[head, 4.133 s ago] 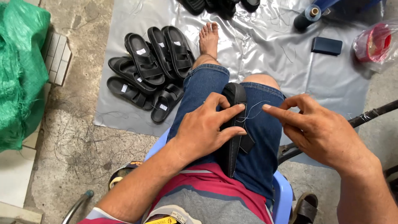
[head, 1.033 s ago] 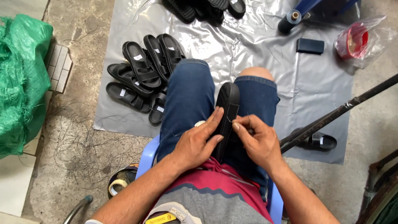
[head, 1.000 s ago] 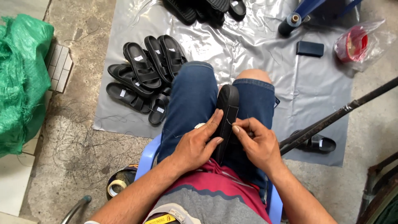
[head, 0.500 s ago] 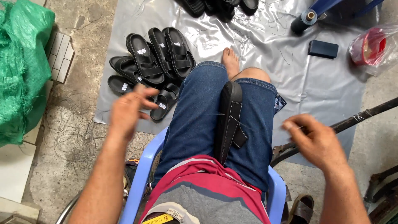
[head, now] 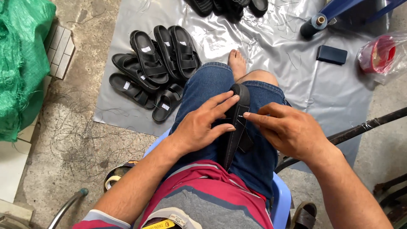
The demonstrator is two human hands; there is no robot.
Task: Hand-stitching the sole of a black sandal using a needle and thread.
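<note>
Where plastic sheet (head: 271, 55) covers concrete floor (head: 76, 140), sandals (head: 154, 70) lie.

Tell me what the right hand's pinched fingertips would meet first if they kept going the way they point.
Probably the black sandal wedged between the knees: the right hand points leftward at its edge, nearly touching. Just beyond lie the left hand fingers; depth is unclear.

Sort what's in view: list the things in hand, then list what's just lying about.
In hand: black sandal on the lap, left hand pressing it, right hand pinching at its edge.

Lying about: sandal pile, green sack, thread spool, dark blue block, red bagged roll.
</note>
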